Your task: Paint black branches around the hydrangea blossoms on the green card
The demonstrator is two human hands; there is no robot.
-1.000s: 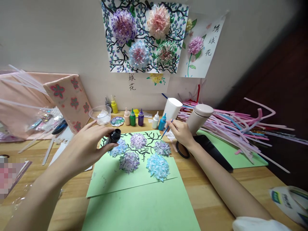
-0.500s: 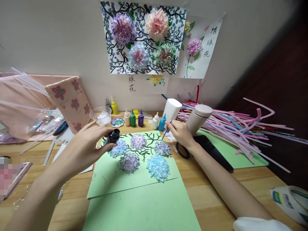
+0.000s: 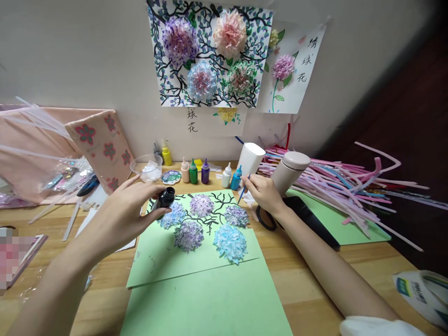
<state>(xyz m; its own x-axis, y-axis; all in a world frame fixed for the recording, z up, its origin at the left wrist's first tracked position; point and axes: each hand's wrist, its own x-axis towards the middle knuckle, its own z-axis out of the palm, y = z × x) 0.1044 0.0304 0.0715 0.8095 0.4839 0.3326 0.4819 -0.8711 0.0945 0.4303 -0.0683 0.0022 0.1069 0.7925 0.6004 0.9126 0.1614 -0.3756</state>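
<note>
On the bench [image 3: 315, 275], a green sheet [image 3: 196, 259] carries paper flowers [image 3: 229, 241]. At its 11 o'clock corner the left hand [image 3: 122, 217] has its grip around a black bottle [image 3: 164, 199]; at 1 o'clock the right hand [image 3: 264, 193] pinches a blue brush [image 3: 244, 185].

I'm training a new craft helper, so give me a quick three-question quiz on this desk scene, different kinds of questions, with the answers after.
1. True or false: the left hand holds a small black bottle.
2. What does the right hand hold: A scissors, B a thin blue brush, C a glue stick?
3. How many paper flowers sit on the green sheet?

Key: 1 true; 2 B; 3 five.
</note>
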